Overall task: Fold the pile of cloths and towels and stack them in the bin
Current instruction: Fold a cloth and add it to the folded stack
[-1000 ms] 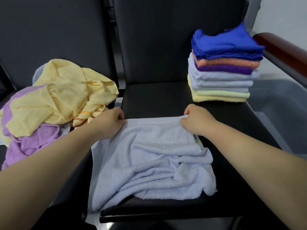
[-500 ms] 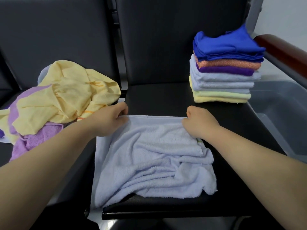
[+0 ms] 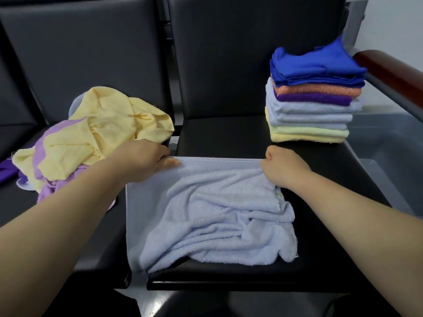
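Two hands hold the far edge of a light blue towel (image 3: pixel 217 213) spread on the black chair seat (image 3: pixel 224 138). The left hand (image 3: pixel 146 161) has its grip closed on the far left corner, fingertips on top of the cloth and the thumb hidden. The right hand (image 3: pixel 283 168) is curled into a fist with the far right corner bunched inside its grip. Between them the far hem runs straight and taut. The near half of the towel lies rumpled in deep creases, and its near left corner droops past the seat's edge.

On the neighbouring seat to the left lies the pile of unfolded cloths (image 3: pixel 98 133), yellow on top and lilac beneath. At the far right of the working seat stands a stack of folded towels (image 3: pixel 311 106): blue on top, then orange, purple, pale blue and yellow. The grey bin (image 3: pixel 389 156) sits just right of the seat, below a wooden armrest (image 3: pixel 389 72). No folded cloth shows in the part of it in view.

The step in hand looks like laying this towel out flat before its first fold. With a good heap unfolded and the stack not yet in the bin, the task seems roughly midway. The next move probably calls for smoothing the crumpled near half, then carrying the two held corners toward the near edge so the hems meet. Limp terry will drag its creases along, so tension between the hands matters.
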